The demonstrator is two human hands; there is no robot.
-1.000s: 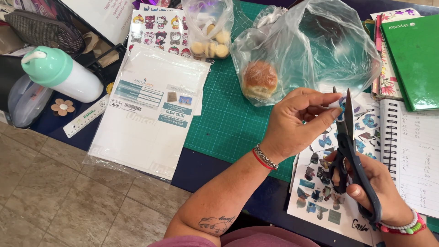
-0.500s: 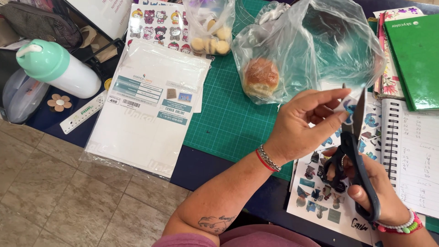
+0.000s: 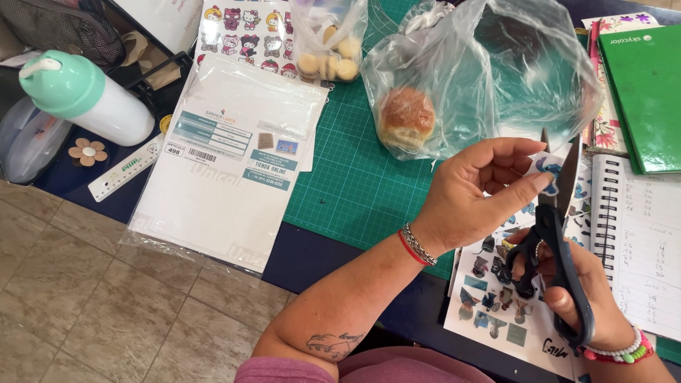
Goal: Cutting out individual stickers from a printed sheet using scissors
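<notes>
I see my left hand (image 3: 472,202) pinching a small sticker cutout (image 3: 546,167), fingers closed on it, at 3 o'clock; right hand (image 3: 567,287) grips black scissors (image 3: 560,234), blades parted around the cutout.

I see bright, even daylight and soft, faint shadows. Glare streaks the clear plastic bag (image 3: 496,64) near the tabletop's far edge. Focus is sharp throughout, with slight bending at the corners.
</notes>
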